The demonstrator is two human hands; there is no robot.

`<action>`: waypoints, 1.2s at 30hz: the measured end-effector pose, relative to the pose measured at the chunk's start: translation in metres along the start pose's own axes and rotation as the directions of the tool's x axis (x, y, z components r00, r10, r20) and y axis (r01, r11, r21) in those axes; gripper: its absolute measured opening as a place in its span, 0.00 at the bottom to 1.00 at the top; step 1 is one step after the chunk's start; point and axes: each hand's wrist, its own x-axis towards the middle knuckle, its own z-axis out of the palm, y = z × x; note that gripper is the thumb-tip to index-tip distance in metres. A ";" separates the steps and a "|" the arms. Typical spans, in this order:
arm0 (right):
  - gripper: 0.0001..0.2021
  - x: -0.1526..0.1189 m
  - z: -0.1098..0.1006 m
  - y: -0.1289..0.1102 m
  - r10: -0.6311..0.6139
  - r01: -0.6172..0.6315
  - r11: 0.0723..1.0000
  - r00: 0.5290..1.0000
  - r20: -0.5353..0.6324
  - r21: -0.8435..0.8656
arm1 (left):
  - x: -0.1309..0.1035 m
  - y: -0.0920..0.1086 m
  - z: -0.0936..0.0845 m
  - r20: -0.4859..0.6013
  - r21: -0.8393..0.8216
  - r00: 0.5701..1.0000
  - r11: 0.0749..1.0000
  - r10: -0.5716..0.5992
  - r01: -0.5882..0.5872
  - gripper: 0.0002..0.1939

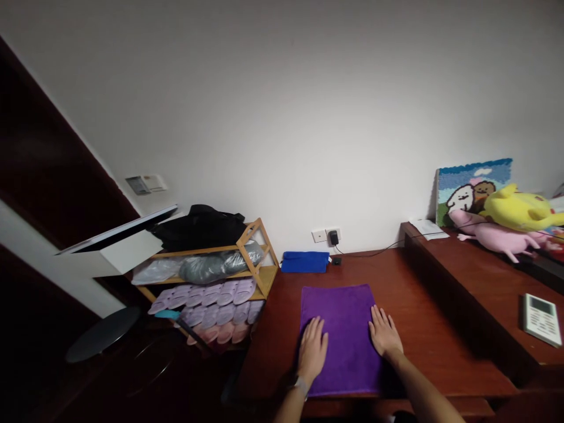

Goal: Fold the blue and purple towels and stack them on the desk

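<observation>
A purple cloth [346,346] lies spread flat on the reddish-brown wooden table [423,329], reaching close to its front edge. My left hand [313,349] rests flat on the cloth's left edge, fingers stretched forward; a band circles that wrist. On the opposite side, my right hand [385,332] lies palm down at the cloth's right edge, its fingers slightly spread. Neither hand grips anything. Behind the purple cloth, a folded blue cloth [305,262] sits near the wall.
A black plug [333,237] with a cable is in the wall socket. Left stands a wooden rack [267,276] with several slippers and a black bag [202,226]. On the raised right surface are plush toys [497,234], a picture [473,188] and a calculator-like device [541,318].
</observation>
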 end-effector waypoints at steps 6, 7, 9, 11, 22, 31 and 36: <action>0.34 0.003 0.004 0.002 0.000 0.000 1.000 1.000 -0.004 -0.007 | 0.066 0.047 0.039 0.202 0.008 0.974 0.995 0.099 -0.103 0.30; 0.34 0.003 0.005 0.002 0.002 -0.002 1.000 1.000 -0.005 -0.006 | 0.067 0.036 0.040 0.224 0.033 0.972 0.996 0.068 -0.077 0.30; 0.34 0.004 0.005 0.003 0.003 -0.003 1.000 1.000 -0.007 -0.003 | 0.062 0.003 0.035 0.239 0.091 0.971 0.996 -0.007 -0.015 0.31; 0.33 0.005 0.006 0.003 0.001 -0.001 1.000 1.000 -0.008 -0.003 | 0.052 -0.036 0.025 0.221 0.143 0.971 0.988 -0.090 0.059 0.31; 0.34 0.020 -0.005 0.007 0.036 -0.036 0.999 0.999 0.016 0.006 | 0.034 -0.094 0.014 0.121 0.128 0.985 0.986 -0.123 0.108 0.34; 0.35 0.107 -0.014 -0.010 -0.016 0.017 0.999 0.999 0.036 -0.034 | 0.028 -0.098 0.010 0.126 0.102 0.981 0.986 -0.146 0.134 0.33; 0.35 0.112 0.012 -0.003 -0.031 0.031 1.000 0.999 -0.029 -0.001 | 0.027 -0.105 0.020 0.106 0.126 0.981 0.981 -0.164 0.150 0.32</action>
